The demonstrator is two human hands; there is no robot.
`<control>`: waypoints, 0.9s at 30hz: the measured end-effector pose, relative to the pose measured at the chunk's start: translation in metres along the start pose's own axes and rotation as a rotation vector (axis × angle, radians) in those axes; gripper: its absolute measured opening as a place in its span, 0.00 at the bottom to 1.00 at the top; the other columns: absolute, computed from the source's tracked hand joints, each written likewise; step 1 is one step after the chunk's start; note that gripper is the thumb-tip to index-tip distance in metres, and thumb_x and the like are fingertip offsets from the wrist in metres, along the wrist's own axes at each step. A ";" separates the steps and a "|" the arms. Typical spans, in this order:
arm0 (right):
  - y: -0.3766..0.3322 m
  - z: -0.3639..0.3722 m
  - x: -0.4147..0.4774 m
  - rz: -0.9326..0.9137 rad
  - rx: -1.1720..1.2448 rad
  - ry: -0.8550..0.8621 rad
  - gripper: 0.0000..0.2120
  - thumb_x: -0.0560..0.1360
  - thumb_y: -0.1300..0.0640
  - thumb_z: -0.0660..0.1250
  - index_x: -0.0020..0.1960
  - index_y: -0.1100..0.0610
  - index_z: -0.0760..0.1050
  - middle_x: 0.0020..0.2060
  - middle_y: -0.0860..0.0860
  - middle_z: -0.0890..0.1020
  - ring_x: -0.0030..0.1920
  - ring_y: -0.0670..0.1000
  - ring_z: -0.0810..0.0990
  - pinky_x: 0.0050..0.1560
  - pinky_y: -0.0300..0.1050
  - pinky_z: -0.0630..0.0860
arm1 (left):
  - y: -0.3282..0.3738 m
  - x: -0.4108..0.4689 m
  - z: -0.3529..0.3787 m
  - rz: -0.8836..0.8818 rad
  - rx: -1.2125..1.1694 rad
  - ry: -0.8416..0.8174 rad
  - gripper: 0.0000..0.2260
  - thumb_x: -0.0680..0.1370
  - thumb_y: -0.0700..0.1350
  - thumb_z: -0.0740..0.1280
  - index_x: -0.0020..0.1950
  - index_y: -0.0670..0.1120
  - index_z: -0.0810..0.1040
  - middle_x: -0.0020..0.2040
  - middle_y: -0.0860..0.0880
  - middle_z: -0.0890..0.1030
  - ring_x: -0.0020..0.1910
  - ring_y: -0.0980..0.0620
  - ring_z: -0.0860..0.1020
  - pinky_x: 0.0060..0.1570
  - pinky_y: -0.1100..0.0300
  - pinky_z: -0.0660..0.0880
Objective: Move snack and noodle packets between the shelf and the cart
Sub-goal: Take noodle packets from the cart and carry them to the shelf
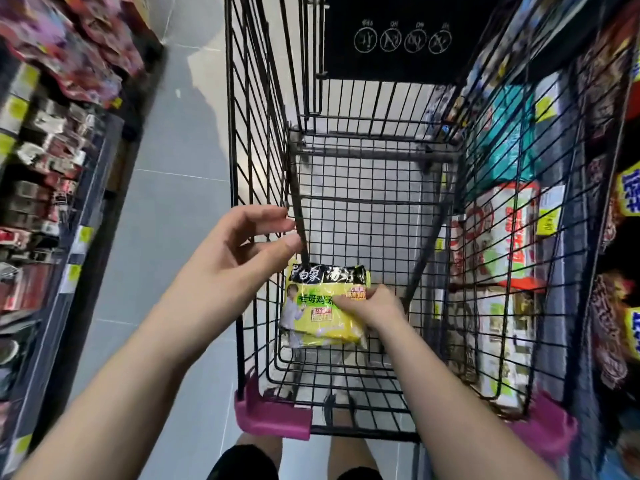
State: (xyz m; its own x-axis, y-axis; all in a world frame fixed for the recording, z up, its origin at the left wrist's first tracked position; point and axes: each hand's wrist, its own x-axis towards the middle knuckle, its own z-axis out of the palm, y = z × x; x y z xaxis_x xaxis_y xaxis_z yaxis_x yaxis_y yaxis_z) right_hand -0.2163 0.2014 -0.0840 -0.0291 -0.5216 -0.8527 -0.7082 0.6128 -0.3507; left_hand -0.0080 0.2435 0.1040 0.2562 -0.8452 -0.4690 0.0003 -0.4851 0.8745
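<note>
Looking straight down into the cart [258, 140], a black wire basket with pink corner caps, standing in a narrow aisle. The right hand [375, 304] is low inside it, fingers curled and clamped on the right edge of a yellow noodle packet [318, 310]. The packet sits deep in the basket's near left corner, face up with its black band on the far side; whether it touches the wire bottom, I cannot tell. The left hand [242, 249] hovers over the cart's left wall, holding nothing, fingers [273, 216] loosely bent and apart from the thumb, whose tip is just beside a dark slanted bar. A left shelf [52, 174] of blurred red and silver packs lines one side, a right shelf [512, 237] of large packets presses close against the cart. Grey floor [166, 202] tiles run between them.
</note>
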 end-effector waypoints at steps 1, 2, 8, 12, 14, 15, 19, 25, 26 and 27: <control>0.001 0.001 0.001 0.014 0.041 -0.025 0.28 0.66 0.42 0.83 0.55 0.58 0.78 0.51 0.53 0.84 0.47 0.52 0.83 0.46 0.46 0.81 | 0.000 0.001 0.001 0.000 -0.019 0.005 0.22 0.73 0.54 0.73 0.65 0.48 0.78 0.60 0.51 0.84 0.58 0.51 0.85 0.63 0.51 0.80; 0.001 0.003 0.001 0.020 0.084 -0.044 0.31 0.66 0.43 0.83 0.59 0.60 0.78 0.53 0.53 0.84 0.46 0.50 0.83 0.45 0.45 0.80 | 0.000 0.001 0.002 -0.001 -0.040 0.010 0.22 0.73 0.53 0.71 0.65 0.47 0.78 0.60 0.50 0.84 0.57 0.52 0.85 0.62 0.55 0.80; -0.005 0.011 0.001 -0.058 0.270 -0.128 0.43 0.67 0.44 0.83 0.73 0.59 0.69 0.63 0.49 0.77 0.59 0.52 0.76 0.66 0.50 0.73 | 0.001 0.001 0.007 -0.039 -0.060 0.012 0.21 0.72 0.53 0.69 0.63 0.48 0.78 0.59 0.50 0.84 0.57 0.53 0.85 0.61 0.59 0.80; -0.006 0.017 0.001 -0.083 0.364 -0.166 0.48 0.70 0.47 0.81 0.80 0.60 0.61 0.74 0.57 0.74 0.69 0.57 0.76 0.74 0.58 0.71 | 0.002 0.002 0.010 -0.071 -0.032 0.019 0.22 0.71 0.54 0.70 0.63 0.48 0.78 0.58 0.52 0.84 0.57 0.53 0.85 0.61 0.55 0.80; -0.004 0.016 0.001 -0.078 0.376 -0.176 0.44 0.71 0.48 0.80 0.79 0.60 0.63 0.73 0.58 0.76 0.69 0.59 0.77 0.73 0.61 0.72 | 0.001 0.004 0.010 -0.083 -0.024 0.024 0.22 0.71 0.54 0.70 0.63 0.48 0.78 0.58 0.53 0.84 0.57 0.53 0.85 0.61 0.54 0.79; -0.003 0.013 0.001 -0.077 0.369 -0.174 0.40 0.72 0.48 0.80 0.77 0.59 0.67 0.69 0.56 0.79 0.67 0.58 0.80 0.71 0.61 0.74 | 0.000 0.005 0.011 -0.088 -0.021 0.029 0.22 0.71 0.54 0.70 0.63 0.48 0.78 0.58 0.53 0.84 0.57 0.53 0.85 0.61 0.54 0.80; 0.006 -0.027 -0.004 -0.148 0.344 -0.122 0.20 0.71 0.48 0.80 0.59 0.51 0.78 0.52 0.48 0.88 0.49 0.49 0.88 0.58 0.54 0.84 | -0.007 0.012 0.019 -0.140 0.021 0.033 0.20 0.73 0.54 0.71 0.63 0.50 0.79 0.58 0.54 0.85 0.58 0.53 0.84 0.64 0.51 0.79; 0.014 -0.108 -0.036 -0.275 0.473 -0.036 0.14 0.69 0.50 0.82 0.49 0.46 0.80 0.40 0.33 0.86 0.40 0.39 0.87 0.35 0.30 0.79 | -0.047 0.030 0.045 -0.318 0.221 0.051 0.11 0.78 0.53 0.73 0.58 0.55 0.77 0.52 0.56 0.84 0.51 0.47 0.84 0.46 0.65 0.80; 0.015 -0.120 -0.044 -0.288 0.501 -0.040 0.13 0.68 0.49 0.83 0.46 0.41 0.81 0.38 0.32 0.86 0.39 0.38 0.87 0.35 0.30 0.79 | -0.056 0.033 0.049 -0.339 0.287 0.061 0.11 0.79 0.51 0.72 0.59 0.53 0.76 0.54 0.55 0.83 0.51 0.48 0.83 0.42 0.67 0.77; 0.015 -0.130 -0.052 -0.294 0.521 -0.052 0.14 0.64 0.45 0.84 0.44 0.35 0.82 0.38 0.31 0.86 0.40 0.39 0.87 0.38 0.32 0.81 | -0.064 0.036 0.054 -0.358 0.359 0.067 0.11 0.80 0.49 0.71 0.61 0.51 0.75 0.57 0.52 0.83 0.52 0.48 0.82 0.44 0.64 0.76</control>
State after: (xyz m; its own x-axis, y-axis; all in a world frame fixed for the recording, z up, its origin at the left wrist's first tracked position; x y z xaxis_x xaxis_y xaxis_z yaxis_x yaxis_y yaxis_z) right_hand -0.3171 0.1607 0.0059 0.1589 -0.6916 -0.7046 -0.2417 0.6647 -0.7069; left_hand -0.0506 0.2321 0.0241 0.3626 -0.6013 -0.7120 -0.2292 -0.7981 0.5573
